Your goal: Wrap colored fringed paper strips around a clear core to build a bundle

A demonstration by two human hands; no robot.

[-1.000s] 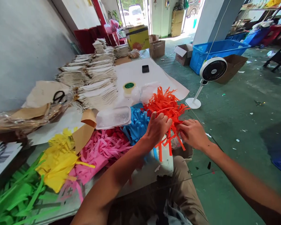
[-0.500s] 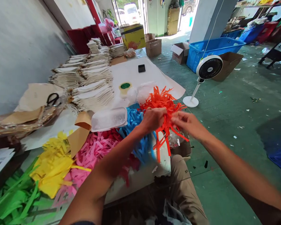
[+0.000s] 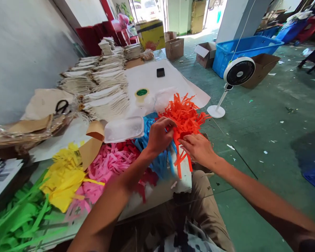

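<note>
A heap of orange paper strips [image 3: 185, 113] lies at the table's right edge, some strips hanging over it. My left hand [image 3: 159, 135] is curled into the heap's left side, where it meets a pile of blue paper strips [image 3: 152, 138]. My right hand [image 3: 198, 148] sits at the near lower edge of the orange heap, fingers closed on a few strips. A clear plastic box [image 3: 124, 128] lies just left of my left hand.
Pink [image 3: 109, 164], yellow [image 3: 64, 178] and green strips [image 3: 18, 220] lie nearer left. Stacks of cream paper bags [image 3: 102, 87], scissors [image 3: 61, 106], a tape roll [image 3: 141, 93] and a phone [image 3: 160, 72] are farther back. A white fan [image 3: 237, 73] stands on the floor.
Both hands moved down and left along the orange heap. My right hand dropped from the heap's right side to its near lower edge; my left hand slid toward the blue strips.
</note>
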